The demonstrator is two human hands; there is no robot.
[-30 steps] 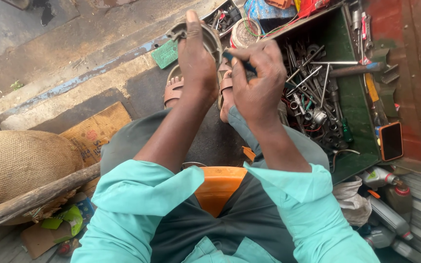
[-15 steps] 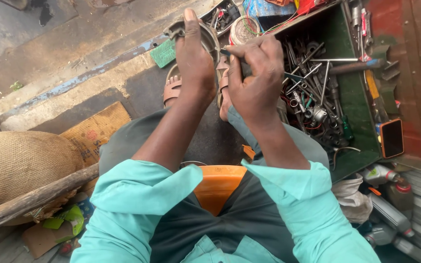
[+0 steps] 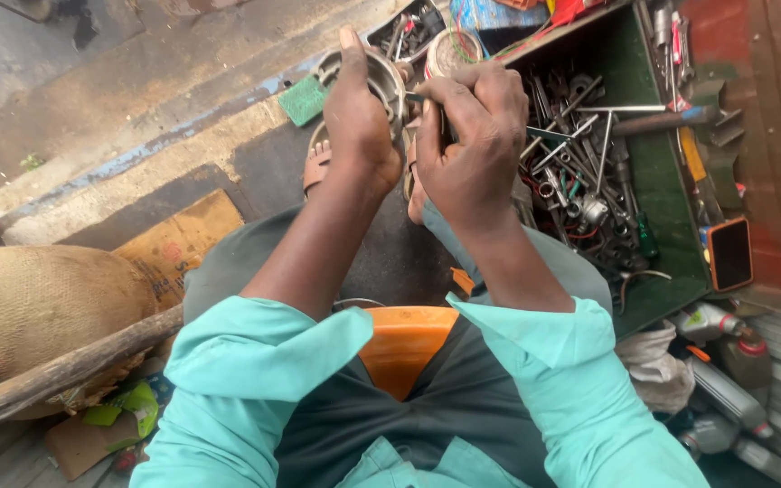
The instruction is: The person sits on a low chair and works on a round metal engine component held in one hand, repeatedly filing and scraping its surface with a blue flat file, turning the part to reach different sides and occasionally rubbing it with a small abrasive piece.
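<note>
While your left hand (image 3: 361, 122) keeps its fingers wrapped round the round metal part (image 3: 381, 77), held up above your knees, your right hand (image 3: 470, 145) has edged closer and stays pinched on a thin tool (image 3: 415, 98), its tip now at the part's rim. The work looks steady, with the green toolbox (image 3: 657, 172) just right.

Bare concrete ground (image 3: 137, 81) fills the upper left of the frame, offering open passage. At right, the green tool tray (image 3: 657, 181) is crowded with wrenches (image 3: 580, 154). A burlap sack (image 3: 38, 307) and wooden pole (image 3: 56, 370) block the lower left; bottles (image 3: 725, 361) crowd the lower right.
</note>
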